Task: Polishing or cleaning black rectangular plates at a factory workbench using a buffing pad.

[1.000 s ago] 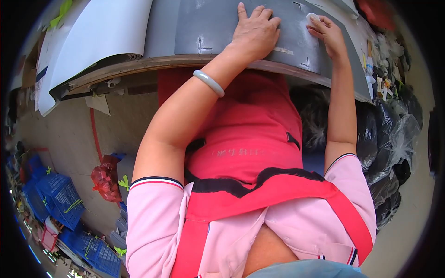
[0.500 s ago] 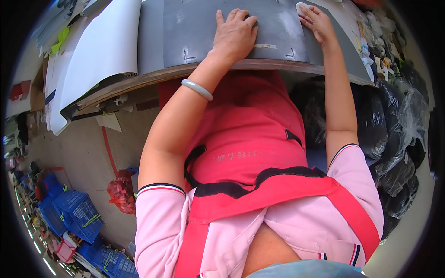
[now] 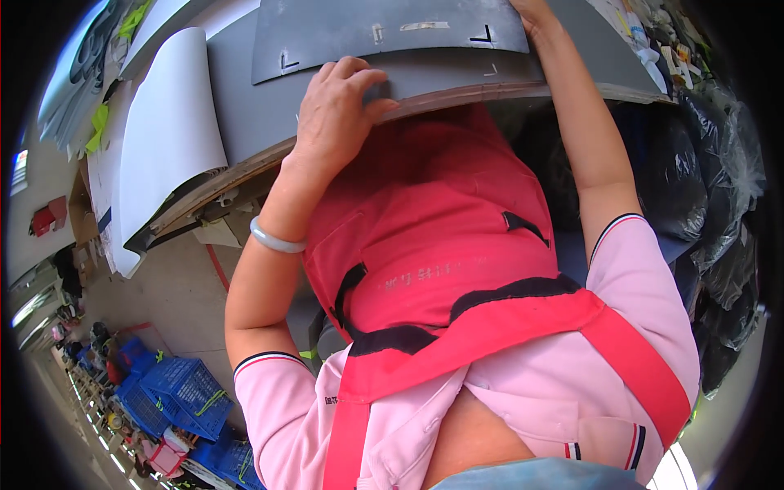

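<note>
Room: workshop floor, blue crates [image 3: 184,392] stacked at lower left.
Table: grey worktable [image 3: 245,122] with a worn wooden edge; a white sheet [image 3: 167,131] curls over its left side.
Left hand: the left hand [image 3: 339,106], fingers bent and half closed, presses down on the table's near edge, likely bracing.
Grey sheet: the dark grey sheet [image 3: 384,33] lies flat on the table, just beyond that hand.
Right hand: the right hand [image 3: 531,10] rests on the sheet's right edge, seemingly steadying it; its fingers are cut off, grip unclear.

My wear: pink polo shirt [image 3: 523,392], short sleeves with dark-and-white striped cuffs. Red apron [image 3: 441,237], black trim and buckle, broad red straps. Pale jade-green bangle [image 3: 276,239] on my left wrist. My left hand [image 3: 339,110] and right hand [image 3: 531,8]: no gloves.
</note>
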`<act>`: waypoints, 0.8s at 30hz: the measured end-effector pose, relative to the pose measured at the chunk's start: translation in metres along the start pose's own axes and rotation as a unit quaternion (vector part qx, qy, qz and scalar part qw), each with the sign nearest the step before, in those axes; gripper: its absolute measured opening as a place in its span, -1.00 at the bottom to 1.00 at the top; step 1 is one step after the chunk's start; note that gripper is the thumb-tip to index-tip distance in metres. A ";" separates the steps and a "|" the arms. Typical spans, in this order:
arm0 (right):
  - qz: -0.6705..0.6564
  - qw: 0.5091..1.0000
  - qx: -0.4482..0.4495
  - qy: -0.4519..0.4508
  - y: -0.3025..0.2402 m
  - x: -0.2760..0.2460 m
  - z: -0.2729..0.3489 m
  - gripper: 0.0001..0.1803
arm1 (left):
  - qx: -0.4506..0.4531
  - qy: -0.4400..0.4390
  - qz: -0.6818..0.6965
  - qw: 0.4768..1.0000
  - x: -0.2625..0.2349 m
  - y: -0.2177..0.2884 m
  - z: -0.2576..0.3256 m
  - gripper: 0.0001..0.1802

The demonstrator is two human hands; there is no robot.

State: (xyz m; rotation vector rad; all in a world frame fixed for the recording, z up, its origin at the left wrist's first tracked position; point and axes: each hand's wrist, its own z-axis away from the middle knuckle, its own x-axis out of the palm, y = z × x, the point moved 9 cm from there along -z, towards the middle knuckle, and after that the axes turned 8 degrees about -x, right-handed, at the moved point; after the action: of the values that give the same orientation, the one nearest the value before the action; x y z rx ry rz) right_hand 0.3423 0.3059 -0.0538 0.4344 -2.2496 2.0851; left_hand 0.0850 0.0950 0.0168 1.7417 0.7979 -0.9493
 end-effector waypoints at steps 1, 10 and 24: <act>-0.001 1.000 0.001 -0.002 0.003 -0.001 -0.001 -0.83 | 0.005 0.000 0.025 1.000 -0.002 -0.004 0.000 -0.69; 0.039 0.999 0.019 0.015 0.001 -0.004 0.011 -0.83 | -0.006 -0.080 0.076 0.994 -0.002 -0.019 -0.007 -0.78; 0.072 0.997 0.000 0.003 -0.005 0.003 0.014 -0.84 | 0.008 -0.129 0.174 0.976 -0.008 -0.028 -0.014 -0.83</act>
State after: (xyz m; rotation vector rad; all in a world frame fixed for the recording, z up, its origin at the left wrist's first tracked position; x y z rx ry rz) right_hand 0.3427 0.2908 -0.0492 0.2717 -2.3427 2.1480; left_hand 0.0613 0.1164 0.0147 1.6588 0.3056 -0.9161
